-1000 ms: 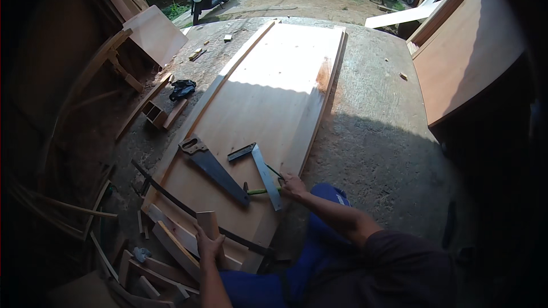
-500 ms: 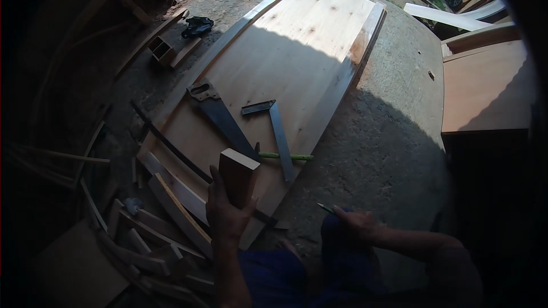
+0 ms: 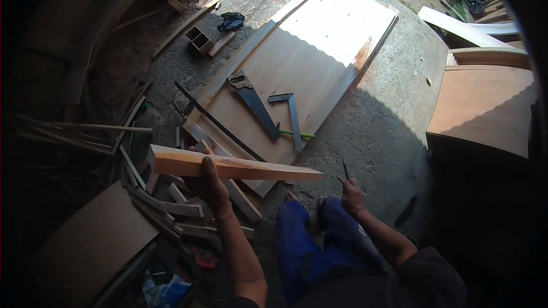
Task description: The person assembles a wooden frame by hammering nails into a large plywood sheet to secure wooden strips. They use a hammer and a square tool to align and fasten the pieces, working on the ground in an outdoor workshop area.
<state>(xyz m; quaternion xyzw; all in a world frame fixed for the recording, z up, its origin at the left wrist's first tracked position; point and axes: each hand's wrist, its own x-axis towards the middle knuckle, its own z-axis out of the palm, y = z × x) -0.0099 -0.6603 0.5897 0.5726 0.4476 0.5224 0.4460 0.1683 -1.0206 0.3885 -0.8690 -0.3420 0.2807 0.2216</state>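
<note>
Raised over the near left is a wooden plank [image 3: 240, 166], its long side running toward the right. My left hand [image 3: 210, 185] grips it from below near the left end, thumb on its face. My right hand [image 3: 352, 195] is closed round a pencil [image 3: 345, 170], point upward, above the concrete floor. Beyond lies a large wooden panel [image 3: 279, 57] with raised side rails. On it rest a handsaw [image 3: 258, 112], a try square [image 3: 294, 120] and a green-handled tool [image 3: 302, 134] partly under the square. A long dark bar [image 3: 222, 128] crosses the near left corner.
Scrap wood strips [image 3: 171, 202] are piled at the left beside a flat sheet [image 3: 103, 231]. A small wooden box [image 3: 200, 40] and a black plastic bag [image 3: 231, 21] lie beyond. Curved wooden panels [image 3: 482, 105] stand at the right on the concrete floor [image 3: 377, 131].
The plank has swung from end-on to lengthwise across my view, pointing right. My right hand has turned the pencil upward. The whole view has shifted, showing more of my legs.
</note>
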